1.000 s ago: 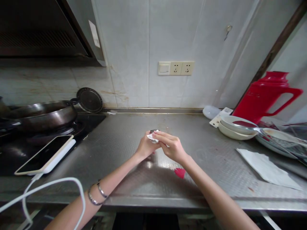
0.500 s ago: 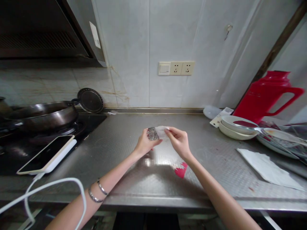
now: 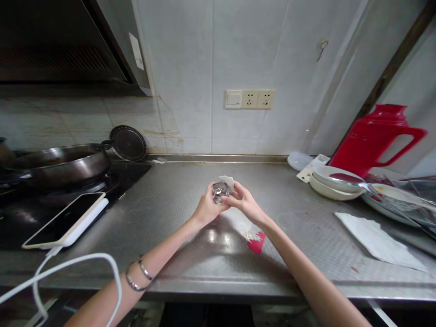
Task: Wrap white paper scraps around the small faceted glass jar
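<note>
Over the middle of the counter, my left hand (image 3: 205, 206) is closed around a small shiny, see-through item (image 3: 220, 194) with a dark, silvery look; its exact kind I cannot make out. A white paper piece (image 3: 225, 181) sticks up behind it. From the other side my right hand (image 3: 245, 203) grips the same item, thumb across its front and fingers by the paper. Below the hands a torn red scrap (image 3: 256, 244) with a ragged pale edge lies on the steel countertop (image 3: 190, 272).
A phone (image 3: 64, 222) with a white cable rests at the stove's edge, near a steel pan (image 3: 64, 163) and a round dark lid (image 3: 128, 143). On the right stand stacked bowls (image 3: 335, 188), a red thermos jug (image 3: 374, 141) and plates, with a white paper sheet (image 3: 378, 240) in front.
My right hand has moved left, from pinching the paper's outer end to gripping the item itself. The paper, stretched rightward before, now stands up behind the item, which has turned.
</note>
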Demonstrator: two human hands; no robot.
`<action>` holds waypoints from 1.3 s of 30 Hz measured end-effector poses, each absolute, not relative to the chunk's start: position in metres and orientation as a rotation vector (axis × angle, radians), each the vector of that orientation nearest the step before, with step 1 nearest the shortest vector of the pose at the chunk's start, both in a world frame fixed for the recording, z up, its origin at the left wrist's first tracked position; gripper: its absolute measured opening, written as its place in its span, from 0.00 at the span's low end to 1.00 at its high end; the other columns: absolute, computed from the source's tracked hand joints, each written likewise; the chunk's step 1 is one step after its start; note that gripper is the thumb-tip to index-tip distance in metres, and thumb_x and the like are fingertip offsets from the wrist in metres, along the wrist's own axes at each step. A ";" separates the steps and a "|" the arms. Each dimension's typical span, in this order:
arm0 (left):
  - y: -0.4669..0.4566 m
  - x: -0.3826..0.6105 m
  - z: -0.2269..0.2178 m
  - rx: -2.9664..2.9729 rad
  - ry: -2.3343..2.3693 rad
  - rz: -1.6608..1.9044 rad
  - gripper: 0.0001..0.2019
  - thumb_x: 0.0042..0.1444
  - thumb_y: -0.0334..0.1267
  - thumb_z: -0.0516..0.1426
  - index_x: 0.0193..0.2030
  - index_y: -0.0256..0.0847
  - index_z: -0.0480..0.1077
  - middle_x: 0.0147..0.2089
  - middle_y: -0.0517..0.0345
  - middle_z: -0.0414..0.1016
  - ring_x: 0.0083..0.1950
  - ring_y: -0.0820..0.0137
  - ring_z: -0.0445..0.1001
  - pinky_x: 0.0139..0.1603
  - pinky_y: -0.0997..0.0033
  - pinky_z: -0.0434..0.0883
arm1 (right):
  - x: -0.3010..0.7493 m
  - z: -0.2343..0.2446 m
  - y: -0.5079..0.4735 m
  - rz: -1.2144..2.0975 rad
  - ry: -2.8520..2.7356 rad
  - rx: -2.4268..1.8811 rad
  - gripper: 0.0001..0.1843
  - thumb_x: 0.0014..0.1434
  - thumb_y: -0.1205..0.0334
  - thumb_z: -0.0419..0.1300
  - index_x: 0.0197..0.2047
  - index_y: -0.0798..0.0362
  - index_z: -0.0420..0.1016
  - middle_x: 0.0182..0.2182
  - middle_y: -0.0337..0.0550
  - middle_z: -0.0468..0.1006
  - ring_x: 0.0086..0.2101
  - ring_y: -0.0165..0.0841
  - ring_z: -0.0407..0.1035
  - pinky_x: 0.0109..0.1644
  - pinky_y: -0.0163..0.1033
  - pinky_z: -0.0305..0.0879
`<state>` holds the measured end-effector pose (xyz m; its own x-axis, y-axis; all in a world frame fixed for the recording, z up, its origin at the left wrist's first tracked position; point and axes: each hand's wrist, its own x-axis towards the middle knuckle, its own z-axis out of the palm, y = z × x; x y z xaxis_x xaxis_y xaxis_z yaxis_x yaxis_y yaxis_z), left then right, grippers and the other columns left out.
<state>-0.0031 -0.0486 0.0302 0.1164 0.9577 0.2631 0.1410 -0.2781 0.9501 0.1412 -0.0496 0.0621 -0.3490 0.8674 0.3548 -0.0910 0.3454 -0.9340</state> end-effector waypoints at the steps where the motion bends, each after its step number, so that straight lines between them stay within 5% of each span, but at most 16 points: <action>1: -0.048 -0.003 0.029 1.555 1.093 1.247 0.40 0.43 0.41 0.66 0.61 0.41 0.52 0.47 0.48 0.74 0.32 0.70 0.74 0.18 0.80 0.68 | 0.141 0.062 -0.049 1.193 -1.599 -0.714 0.24 0.48 0.60 0.66 0.49 0.50 0.70 0.49 0.42 0.74 0.49 0.37 0.69 0.56 0.43 0.63; 7: -0.050 -0.007 0.031 1.636 1.034 1.196 0.59 0.40 0.42 0.69 0.69 0.47 0.31 0.59 0.39 0.66 0.39 0.65 0.76 0.34 0.69 0.75 | 0.145 0.064 -0.047 1.238 -1.470 -0.828 0.18 0.52 0.55 0.63 0.45 0.53 0.71 0.41 0.44 0.78 0.40 0.37 0.74 0.40 0.40 0.74; 11: -0.052 -0.012 0.036 1.967 1.124 1.174 0.64 0.29 0.45 0.72 0.70 0.48 0.37 0.68 0.37 0.49 0.51 0.54 0.73 0.49 0.54 0.72 | 0.147 0.066 -0.047 1.374 -1.356 -0.859 0.17 0.54 0.52 0.60 0.42 0.55 0.72 0.39 0.47 0.78 0.35 0.38 0.75 0.29 0.40 0.76; 14: -0.052 -0.014 0.036 2.103 1.150 1.205 0.58 0.30 0.44 0.71 0.68 0.47 0.46 0.68 0.41 0.50 0.61 0.50 0.64 0.58 0.50 0.65 | 0.146 0.064 -0.046 1.426 -1.359 -0.868 0.17 0.55 0.51 0.61 0.42 0.56 0.72 0.38 0.47 0.78 0.34 0.38 0.75 0.29 0.40 0.76; 21: -0.055 -0.011 0.038 2.077 1.116 1.264 0.42 0.40 0.40 0.68 0.61 0.46 0.53 0.53 0.49 0.71 0.50 0.61 0.73 0.51 0.61 0.70 | 0.144 0.057 -0.039 1.388 -1.350 -0.913 0.19 0.58 0.46 0.56 0.39 0.55 0.73 0.37 0.46 0.78 0.30 0.33 0.75 0.24 0.34 0.73; 27: -0.061 -0.005 0.039 1.935 1.029 1.328 0.42 0.39 0.38 0.69 0.59 0.45 0.52 0.53 0.50 0.71 0.51 0.62 0.73 0.51 0.65 0.69 | 0.153 0.052 -0.032 1.027 -1.506 -1.026 0.20 0.56 0.44 0.57 0.31 0.54 0.71 0.26 0.40 0.74 0.23 0.31 0.72 0.21 0.33 0.69; 32: -0.062 -0.002 0.040 1.853 1.082 1.332 0.42 0.38 0.40 0.69 0.58 0.45 0.53 0.50 0.52 0.72 0.47 0.65 0.74 0.48 0.69 0.70 | 0.159 0.051 -0.031 0.348 -1.622 -0.975 0.17 0.62 0.50 0.52 0.34 0.52 0.75 0.32 0.44 0.75 0.35 0.34 0.71 0.37 0.36 0.69; 35: -0.061 -0.001 0.038 1.834 1.124 1.340 0.40 0.38 0.40 0.69 0.58 0.44 0.54 0.49 0.52 0.71 0.46 0.66 0.74 0.47 0.69 0.70 | 0.157 0.054 -0.031 0.318 -1.567 -0.896 0.15 0.62 0.51 0.53 0.32 0.52 0.75 0.38 0.46 0.73 0.39 0.34 0.68 0.38 0.36 0.67; 39: -0.060 0.000 0.034 1.811 1.165 1.346 0.41 0.37 0.40 0.69 0.57 0.43 0.54 0.47 0.52 0.72 0.42 0.66 0.75 0.44 0.68 0.71 | 0.153 0.055 -0.034 0.409 -1.641 -0.812 0.16 0.62 0.53 0.53 0.30 0.52 0.74 0.33 0.43 0.71 0.33 0.31 0.66 0.34 0.35 0.63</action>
